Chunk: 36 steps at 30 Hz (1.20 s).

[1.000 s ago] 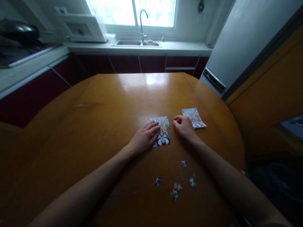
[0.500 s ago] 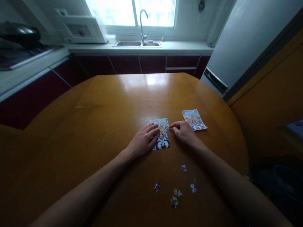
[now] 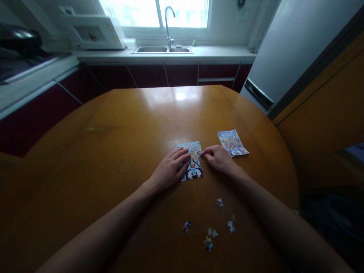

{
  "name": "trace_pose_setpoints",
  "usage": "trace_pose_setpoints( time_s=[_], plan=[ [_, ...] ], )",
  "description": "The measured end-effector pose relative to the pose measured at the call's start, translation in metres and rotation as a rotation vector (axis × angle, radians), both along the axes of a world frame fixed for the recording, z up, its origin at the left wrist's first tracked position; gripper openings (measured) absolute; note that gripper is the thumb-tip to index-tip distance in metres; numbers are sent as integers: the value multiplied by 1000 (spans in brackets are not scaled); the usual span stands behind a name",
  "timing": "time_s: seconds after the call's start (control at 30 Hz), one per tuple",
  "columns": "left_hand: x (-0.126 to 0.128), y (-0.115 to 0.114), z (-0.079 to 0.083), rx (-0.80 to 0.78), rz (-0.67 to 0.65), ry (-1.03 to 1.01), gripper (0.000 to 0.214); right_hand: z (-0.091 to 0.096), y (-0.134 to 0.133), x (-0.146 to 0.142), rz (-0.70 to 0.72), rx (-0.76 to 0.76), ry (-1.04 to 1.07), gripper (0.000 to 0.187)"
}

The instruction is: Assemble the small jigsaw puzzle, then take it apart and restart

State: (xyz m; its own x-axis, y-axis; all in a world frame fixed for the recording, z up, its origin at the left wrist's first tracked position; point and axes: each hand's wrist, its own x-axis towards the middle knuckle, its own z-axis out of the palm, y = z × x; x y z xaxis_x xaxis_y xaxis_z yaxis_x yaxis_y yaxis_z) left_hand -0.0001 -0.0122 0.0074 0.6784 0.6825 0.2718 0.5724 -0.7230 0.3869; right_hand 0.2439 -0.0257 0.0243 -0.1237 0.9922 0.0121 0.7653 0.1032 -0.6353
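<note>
Centrally one puzzle (image 3: 195,171), left hand (image 3: 167,171) flat atop, right hand (image 3: 220,159) grip unclear, one card (image 3: 231,142), perhaps five pieces (image 3: 212,232)

Daylight pours through the window (image 3: 155,13) at the back, blown out to white, while the room in front stays dim. A pale glare patch lies on the glossy bench (image 3: 179,94). The corners sink into shadow, straight lines bow toward the edges, and fine detail looks soft and grainy.
</note>
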Motion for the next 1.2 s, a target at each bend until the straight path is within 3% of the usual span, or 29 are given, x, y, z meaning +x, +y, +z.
trace_pose_setpoints(
  time_s=[0.2,0.43,0.73,0.93,1.2],
  plan=[
    [-1,1,-1,1,-13,-14,35,-2,1,1,-7,0,56,23],
    [0,1,-3,1,-8,-20,35,-2,0,0,-241,74,69,23],
    [0,0,0,-1,-3,-20,34,-6,-1,-3,-140,54,93,22],
    [0,1,-2,0,-4,-13,35,1,-3,-4,-67,29,-27,23],
    [1,1,-2,-4,-9,-26,35,-2,0,-1,-58,29,-28,23]
  ],
)
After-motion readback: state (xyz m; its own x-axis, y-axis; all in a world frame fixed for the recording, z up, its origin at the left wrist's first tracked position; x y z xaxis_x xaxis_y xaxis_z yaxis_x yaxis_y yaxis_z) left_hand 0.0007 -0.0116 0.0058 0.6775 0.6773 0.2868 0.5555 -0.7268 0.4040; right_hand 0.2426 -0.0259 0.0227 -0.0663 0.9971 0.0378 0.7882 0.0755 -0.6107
